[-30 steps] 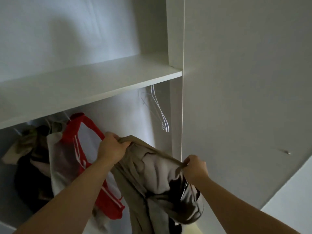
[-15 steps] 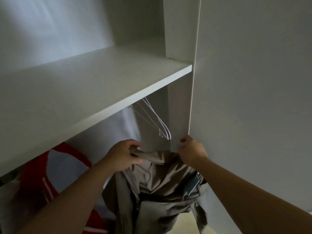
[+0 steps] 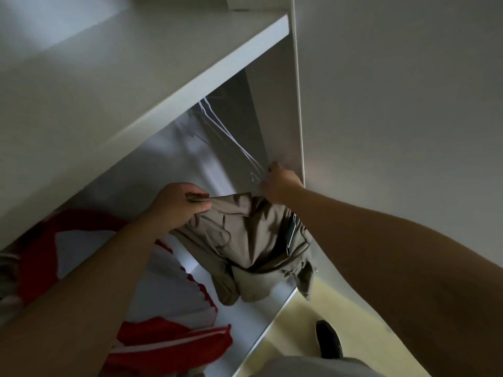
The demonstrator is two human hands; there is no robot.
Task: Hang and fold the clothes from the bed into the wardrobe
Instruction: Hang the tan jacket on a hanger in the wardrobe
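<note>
A: From the head view, we have one khaki garment (image 3: pixel 253 238) held up inside the wardrobe, below the front edge of the shelf (image 3: pixel 190 85). Our left hand (image 3: pixel 177 205) is clenched on its upper hem, fingers pinched over the fabric.

B: And our right hand (image 3: pixel 280 183) is up against the wardrobe's side panel (image 3: pixel 277 112), its fingers curled at the lower tips of the white hangers (image 3: pixel 231 137). We cannot tell whether they are actually gripped or only touched.

A: How many hangers do we count?

B: At least two thin white lines, close together. Beyond that they blur, so we cannot give a firm count. One red and white garment (image 3: pixel 168 289) hangs at the left, touching our left forearm.

A: What could go wrong?

B: We judge that, with the khaki piece carried by one hand only, it could sag and slip down toward the wardrobe floor. The hangers sit tight together, so pulling one could drag its neighbour off the rail.

A: One dark shoe (image 3: pixel 328 340) shows near the bottom edge.
</note>
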